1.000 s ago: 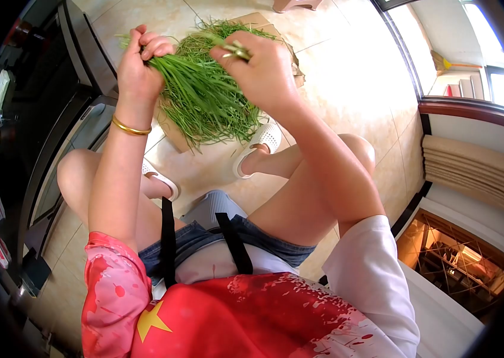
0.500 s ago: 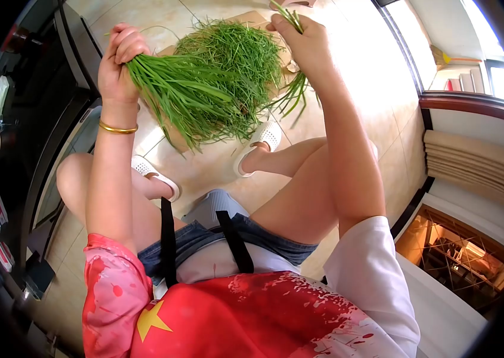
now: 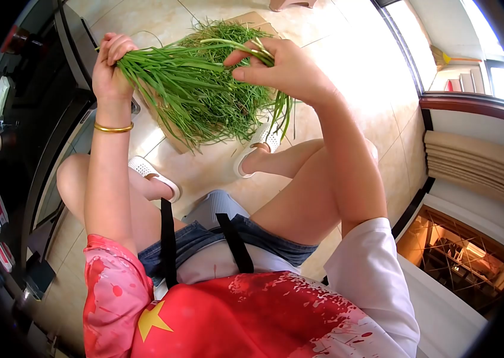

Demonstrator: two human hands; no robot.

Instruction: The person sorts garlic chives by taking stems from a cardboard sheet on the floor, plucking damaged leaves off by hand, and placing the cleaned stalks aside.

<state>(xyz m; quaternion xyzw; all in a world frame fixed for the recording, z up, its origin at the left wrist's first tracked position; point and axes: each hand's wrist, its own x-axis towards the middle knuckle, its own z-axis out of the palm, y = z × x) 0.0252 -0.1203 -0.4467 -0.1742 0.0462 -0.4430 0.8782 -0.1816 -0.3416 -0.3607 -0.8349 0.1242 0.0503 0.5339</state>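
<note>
The left hand (image 3: 113, 65) is clenched around a large bunch of green leaves (image 3: 162, 77), gripping it near one end; the blades fan out rightward and downward over the heap (image 3: 249, 92). The right hand (image 3: 293, 68) grasps a smaller bunch of stalks (image 3: 261, 52), its thumb and forefinger parted, the pale stem ends pointing left and the leafy ends hanging below the palm. Whether these hanging ends touch the heap cannot be determined. The heap, loose and tangled, lies on a flattened piece of cardboard (image 3: 259, 21) upon the tiled floor (image 3: 204, 173), ahead of the person's feet. White perforated shoes (image 3: 271, 134) are worn on both feet, the right one just beside the heap's near edge. A gold-coloured bangle (image 3: 113, 128) encircles the left wrist. A ribbed grey object (image 3: 216, 204) stands between the thighs, and a pinkish stool (image 3: 290, 5) is partly visible beyond the cardboard.
</note>
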